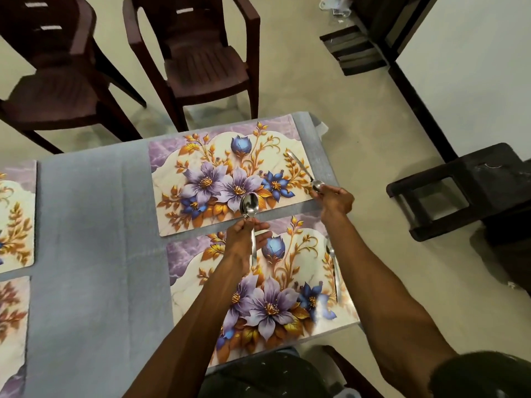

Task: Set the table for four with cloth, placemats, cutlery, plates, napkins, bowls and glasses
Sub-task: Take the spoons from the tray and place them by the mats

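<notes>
A grey cloth (94, 225) covers the table. Floral placemats lie on it: a far right one (230, 176), a near right one (258, 297), and two at the left edge (14, 214) (11, 326). My left hand (244, 242) pinches a couple of steel spoons (249, 206) by their handles above the gap between the right mats, bowls pointing away. My right hand (334, 199) holds another spoon (304, 170) by its bowl end, its handle lying over the far mat's right edge. One more spoon (333, 265) lies on the near mat's right side.
Two dark brown plastic chairs (201, 61) (54, 87) stand beyond the table's far edge. A dark stool (459, 191) sits on the floor to the right. Another chair edge (344, 366) shows beneath me at the near side.
</notes>
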